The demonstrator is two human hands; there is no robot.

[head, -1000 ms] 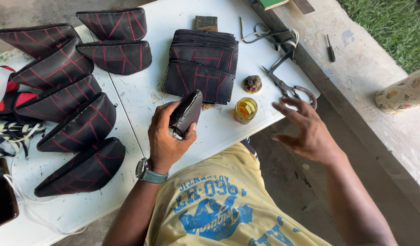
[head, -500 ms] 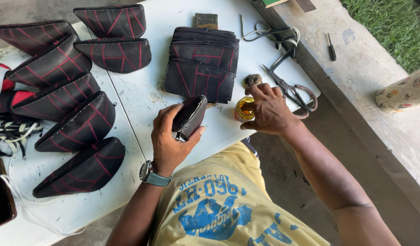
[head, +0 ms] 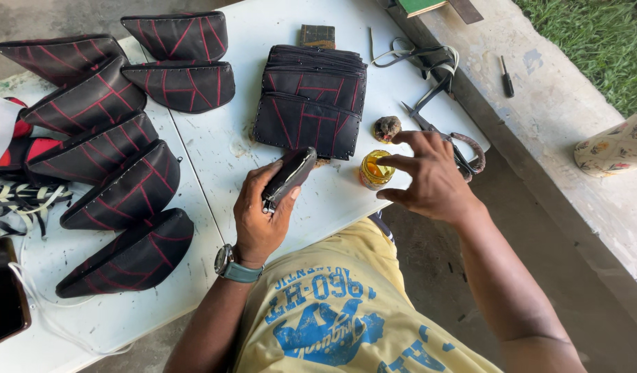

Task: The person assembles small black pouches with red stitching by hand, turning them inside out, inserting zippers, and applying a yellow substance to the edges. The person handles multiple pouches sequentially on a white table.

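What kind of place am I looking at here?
Probably an outdoor leatherwork bench: a white table holds stitched black leather pieces, scissors and a small jar of yellow liquid, with concrete floor and grass beside it.

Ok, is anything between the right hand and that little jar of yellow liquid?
Nothing visible. The right hand is at the small jar of yellow liquid, fingertips at its rim. The scissors lie behind the hand and the small brown lump lies beyond the jar, both out of the way.
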